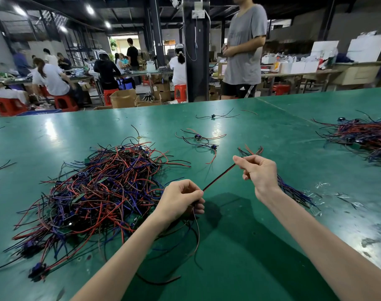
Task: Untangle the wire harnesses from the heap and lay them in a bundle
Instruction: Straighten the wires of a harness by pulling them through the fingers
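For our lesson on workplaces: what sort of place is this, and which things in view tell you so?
Probably a factory assembly hall. A heap of wires lies on a long green table, workers on red stools sit at other benches, and cartons stand on the floor.

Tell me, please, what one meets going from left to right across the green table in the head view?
Tangled heap of wire harnesses → left hand → stretched red-and-black wire → right hand → far pile of harnesses by the table's right edge.
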